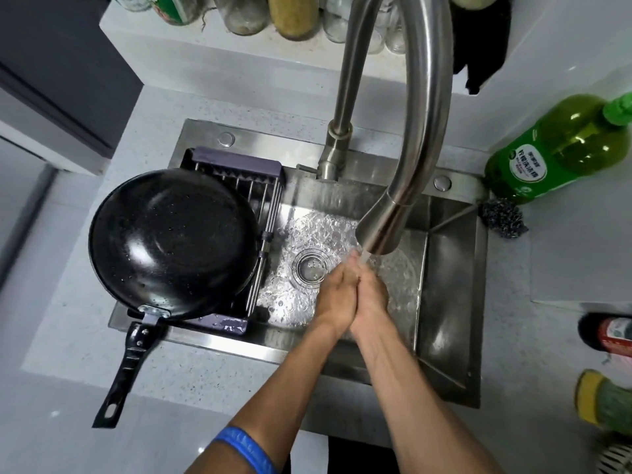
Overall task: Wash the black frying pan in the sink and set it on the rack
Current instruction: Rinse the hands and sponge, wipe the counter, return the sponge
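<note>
The black frying pan [172, 242] lies upside down on the purple-framed wire rack [237, 162] over the left part of the steel sink [448, 268]. Its black handle [126, 364] sticks out toward me over the counter. Water beads dot its underside. My left hand [337, 294] and my right hand [371, 297] are pressed palm to palm under the running stream from the tap spout [383, 230]. Both hands have straight fingers and hold nothing. They are well to the right of the pan and do not touch it.
A tall steel faucet [393, 80] arches over the basin. A green detergent bottle [561, 148] and a steel scourer [504, 218] sit at the sink's right rear corner. Glass jars [294, 15] line the back ledge. More bottles [608, 333] stand at the right edge.
</note>
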`<state>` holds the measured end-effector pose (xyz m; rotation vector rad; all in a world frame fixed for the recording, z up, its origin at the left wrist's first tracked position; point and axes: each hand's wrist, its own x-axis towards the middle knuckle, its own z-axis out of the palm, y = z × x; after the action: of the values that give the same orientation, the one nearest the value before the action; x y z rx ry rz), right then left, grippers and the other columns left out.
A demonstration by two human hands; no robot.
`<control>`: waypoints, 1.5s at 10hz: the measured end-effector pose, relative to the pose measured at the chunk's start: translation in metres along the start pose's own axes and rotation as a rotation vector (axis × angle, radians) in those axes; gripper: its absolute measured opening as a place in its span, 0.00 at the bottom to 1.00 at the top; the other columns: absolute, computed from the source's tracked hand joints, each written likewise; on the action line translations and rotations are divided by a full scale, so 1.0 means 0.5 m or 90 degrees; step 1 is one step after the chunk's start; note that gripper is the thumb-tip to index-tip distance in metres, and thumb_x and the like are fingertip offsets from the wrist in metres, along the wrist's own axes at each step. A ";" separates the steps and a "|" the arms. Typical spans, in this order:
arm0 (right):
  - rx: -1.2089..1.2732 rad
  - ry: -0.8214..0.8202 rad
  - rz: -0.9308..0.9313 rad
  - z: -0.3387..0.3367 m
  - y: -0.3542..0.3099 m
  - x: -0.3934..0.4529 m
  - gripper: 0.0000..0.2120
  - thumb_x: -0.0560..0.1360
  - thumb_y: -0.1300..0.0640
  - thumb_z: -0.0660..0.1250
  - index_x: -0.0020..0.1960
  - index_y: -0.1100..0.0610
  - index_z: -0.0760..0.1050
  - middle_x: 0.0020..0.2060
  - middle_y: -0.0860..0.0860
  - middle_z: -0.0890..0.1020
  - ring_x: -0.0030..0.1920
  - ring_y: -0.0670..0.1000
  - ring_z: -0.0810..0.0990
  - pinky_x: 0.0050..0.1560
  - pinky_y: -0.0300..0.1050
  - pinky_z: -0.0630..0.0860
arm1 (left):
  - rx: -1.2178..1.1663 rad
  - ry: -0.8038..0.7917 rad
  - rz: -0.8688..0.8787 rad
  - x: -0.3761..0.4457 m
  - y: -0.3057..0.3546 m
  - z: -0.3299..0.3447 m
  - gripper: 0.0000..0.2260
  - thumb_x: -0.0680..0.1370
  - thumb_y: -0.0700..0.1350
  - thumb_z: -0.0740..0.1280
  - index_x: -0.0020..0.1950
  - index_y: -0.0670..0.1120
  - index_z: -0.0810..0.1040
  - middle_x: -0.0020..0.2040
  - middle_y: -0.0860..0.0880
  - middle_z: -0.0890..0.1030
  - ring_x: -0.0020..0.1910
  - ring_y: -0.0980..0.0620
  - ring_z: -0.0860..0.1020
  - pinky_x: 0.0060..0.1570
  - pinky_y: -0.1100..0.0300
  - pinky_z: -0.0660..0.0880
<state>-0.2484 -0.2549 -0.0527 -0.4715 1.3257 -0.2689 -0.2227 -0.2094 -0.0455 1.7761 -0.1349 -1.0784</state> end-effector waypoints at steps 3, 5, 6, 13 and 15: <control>-0.095 -0.014 -0.080 -0.001 -0.008 0.020 0.08 0.80 0.54 0.65 0.43 0.55 0.76 0.33 0.48 0.80 0.29 0.44 0.79 0.30 0.38 0.77 | -0.172 0.073 -0.081 -0.010 0.032 0.013 0.13 0.85 0.46 0.54 0.51 0.47 0.77 0.46 0.50 0.82 0.48 0.53 0.80 0.45 0.67 0.75; 0.046 0.097 -0.085 -0.035 -0.025 0.017 0.19 0.80 0.56 0.65 0.31 0.54 0.68 0.21 0.46 0.69 0.22 0.45 0.66 0.23 0.37 0.64 | -0.118 -0.061 -0.192 -0.065 -0.029 0.019 0.13 0.81 0.59 0.58 0.57 0.53 0.76 0.49 0.50 0.84 0.45 0.53 0.81 0.41 0.60 0.77; 0.080 0.045 -0.016 -0.078 -0.040 0.019 0.18 0.80 0.54 0.60 0.32 0.54 0.66 0.23 0.49 0.68 0.23 0.47 0.66 0.23 0.37 0.64 | -0.095 -0.110 -0.152 -0.080 -0.055 0.042 0.12 0.80 0.54 0.64 0.63 0.58 0.73 0.56 0.51 0.82 0.50 0.56 0.80 0.52 0.58 0.77; -0.135 -0.148 -0.223 -0.357 -0.212 -0.064 0.13 0.76 0.58 0.68 0.60 0.58 0.78 0.55 0.55 0.85 0.55 0.56 0.84 0.57 0.56 0.80 | -0.154 -0.235 -0.025 -0.067 0.112 0.186 0.11 0.80 0.38 0.63 0.59 0.51 0.77 0.53 0.50 0.85 0.51 0.50 0.82 0.45 0.58 0.80; 0.063 -0.169 -0.072 -0.364 -0.235 -0.056 0.15 0.74 0.51 0.67 0.56 0.59 0.76 0.52 0.58 0.84 0.53 0.59 0.83 0.51 0.54 0.81 | -0.186 -0.140 -0.015 -0.073 0.085 0.192 0.09 0.78 0.40 0.68 0.57 0.47 0.79 0.53 0.48 0.85 0.55 0.47 0.82 0.51 0.55 0.79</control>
<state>-0.4224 -0.3772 -0.0032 -0.4818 1.0238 -0.3516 -0.2974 -0.2772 0.0017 1.4000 -0.0841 -1.2420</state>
